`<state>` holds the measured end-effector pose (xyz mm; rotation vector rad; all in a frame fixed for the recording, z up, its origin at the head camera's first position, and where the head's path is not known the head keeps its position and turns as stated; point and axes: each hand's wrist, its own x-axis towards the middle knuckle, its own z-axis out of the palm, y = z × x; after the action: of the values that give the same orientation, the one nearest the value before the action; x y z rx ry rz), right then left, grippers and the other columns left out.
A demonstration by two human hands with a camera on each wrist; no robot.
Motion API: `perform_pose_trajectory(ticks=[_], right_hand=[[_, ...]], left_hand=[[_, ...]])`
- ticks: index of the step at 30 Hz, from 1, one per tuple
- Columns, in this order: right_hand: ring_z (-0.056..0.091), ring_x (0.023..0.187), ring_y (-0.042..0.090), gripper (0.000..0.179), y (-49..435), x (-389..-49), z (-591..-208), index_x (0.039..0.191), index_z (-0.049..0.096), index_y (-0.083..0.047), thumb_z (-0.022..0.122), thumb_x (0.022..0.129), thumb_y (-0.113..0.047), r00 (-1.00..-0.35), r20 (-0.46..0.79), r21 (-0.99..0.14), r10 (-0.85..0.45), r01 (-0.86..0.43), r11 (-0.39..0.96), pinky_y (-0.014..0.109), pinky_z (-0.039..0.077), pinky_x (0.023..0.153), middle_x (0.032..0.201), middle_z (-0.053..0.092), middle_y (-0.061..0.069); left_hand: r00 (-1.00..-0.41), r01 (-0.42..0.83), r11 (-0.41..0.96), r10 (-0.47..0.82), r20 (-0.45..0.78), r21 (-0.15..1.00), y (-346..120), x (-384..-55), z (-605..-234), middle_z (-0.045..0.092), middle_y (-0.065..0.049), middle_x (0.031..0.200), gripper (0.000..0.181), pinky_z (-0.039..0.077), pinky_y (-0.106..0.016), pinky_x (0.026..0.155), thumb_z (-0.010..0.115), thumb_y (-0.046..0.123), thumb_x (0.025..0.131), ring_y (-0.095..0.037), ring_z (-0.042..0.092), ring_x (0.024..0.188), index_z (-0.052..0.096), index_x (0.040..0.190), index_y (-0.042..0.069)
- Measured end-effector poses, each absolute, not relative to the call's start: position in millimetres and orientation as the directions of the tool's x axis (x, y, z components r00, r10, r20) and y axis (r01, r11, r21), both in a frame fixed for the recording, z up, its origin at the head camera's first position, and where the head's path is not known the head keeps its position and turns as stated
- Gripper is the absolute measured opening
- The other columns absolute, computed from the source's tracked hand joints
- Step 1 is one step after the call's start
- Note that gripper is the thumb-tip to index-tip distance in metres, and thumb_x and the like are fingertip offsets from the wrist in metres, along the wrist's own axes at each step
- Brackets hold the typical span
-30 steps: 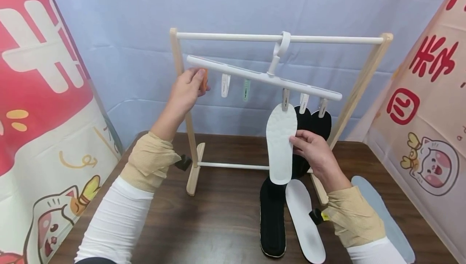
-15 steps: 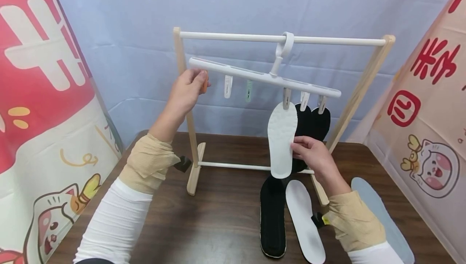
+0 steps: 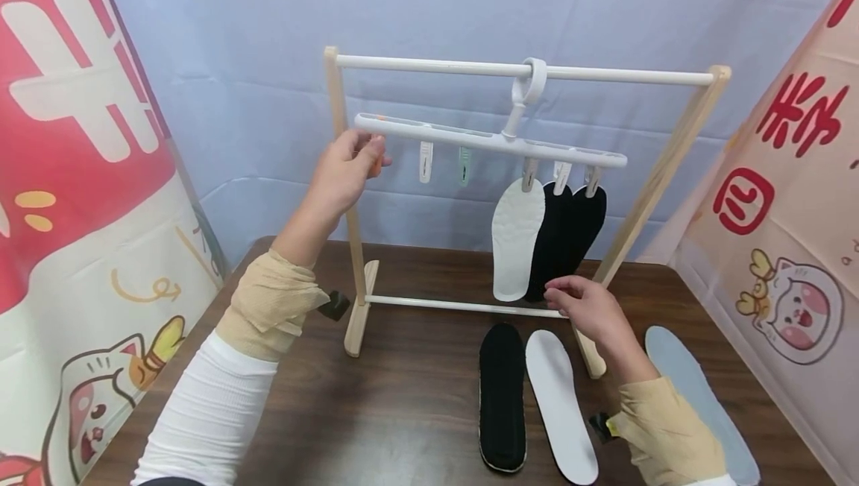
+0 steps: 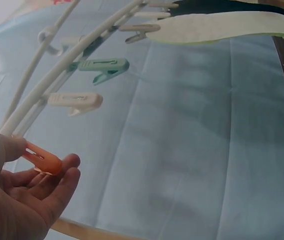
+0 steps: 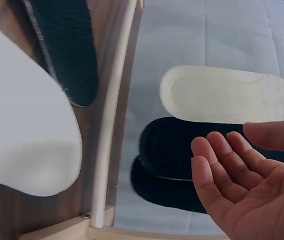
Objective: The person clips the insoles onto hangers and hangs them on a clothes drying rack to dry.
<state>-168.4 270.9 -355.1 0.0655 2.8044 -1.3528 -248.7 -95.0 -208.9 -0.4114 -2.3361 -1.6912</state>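
Three insoles hang from the right part of the hanger (image 3: 463, 137): a white insole (image 3: 518, 244) in front, gripped by a grey clip (image 3: 529, 173), and two black insoles (image 3: 552, 236) beside and behind it. The hanger, hooked over the rail (image 3: 436, 65), tilts down on that side. At its other end the left hand (image 3: 345, 169) pinches the orange clip (image 4: 43, 159). The right hand (image 3: 593, 311) grasps nothing, its fingers loosely curved near the insoles' lower ends; whether they brush a black one cannot be told. On the table (image 3: 376, 411) lie a loose black insole (image 3: 503, 396), a loose white insole (image 3: 562, 404) and a blue-grey insole (image 3: 701, 400).

The insoles look light, soft and bendy, likely to swing and hardly fragile; a gentle pinch on a long edge should suit them. The orange clip looks like stiff, smooth plastic, best squeezed at its upper ends.
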Motion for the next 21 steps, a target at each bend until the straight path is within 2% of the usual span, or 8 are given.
perform_pose_trajectory(ticks=[5,10,16,21], right_hand=[[0.067,0.108,0.033,0.038,275,-163,-364,0.133,0.058,0.004,0.051,0.107,-0.023,-0.995,-0.086,-0.776,0.04,0.092,0.623,0.039,0.054,0.089,0.122,0.068,0.023],[0.066,0.105,0.034,0.04,279,-158,-366,0.13,0.06,0.003,0.054,0.106,-0.027,-0.993,-0.1,-0.745,0.057,0.113,0.657,0.038,0.053,0.083,0.118,0.069,0.023],[0.066,0.101,0.031,0.036,283,-152,-367,0.125,0.064,0.002,0.056,0.104,-0.027,-0.993,-0.1,-0.678,0.06,0.112,0.726,0.042,0.051,0.083,0.109,0.071,0.018],[0.066,0.095,0.027,0.035,291,-147,-368,0.121,0.067,0.0,0.059,0.103,-0.029,-0.997,-0.073,-0.593,0.03,0.067,0.803,0.043,0.05,0.081,0.099,0.073,0.011]], left_hand=[[-0.941,0.339,0.296,0.086,0.328,0.893,-94,-248,-214,0.056,-0.007,0.089,0.035,0.043,-0.032,0.087,0.052,0.032,0.107,-0.022,0.066,0.11,0.055,0.124,0.002],[-0.935,0.354,0.289,0.095,0.342,0.89,-95,-247,-218,0.056,-0.006,0.088,0.035,0.044,-0.035,0.089,0.052,0.033,0.107,-0.022,0.067,0.109,0.055,0.123,0.001],[-0.922,0.386,0.293,0.102,0.373,0.875,-95,-244,-221,0.057,-0.006,0.087,0.034,0.046,-0.034,0.088,0.054,0.033,0.106,-0.026,0.067,0.111,0.054,0.119,0.002],[-0.919,0.395,0.278,0.118,0.377,0.876,-95,-243,-224,0.058,-0.008,0.095,0.035,0.047,-0.035,0.091,0.055,0.031,0.106,-0.026,0.066,0.111,0.055,0.126,0.002]])
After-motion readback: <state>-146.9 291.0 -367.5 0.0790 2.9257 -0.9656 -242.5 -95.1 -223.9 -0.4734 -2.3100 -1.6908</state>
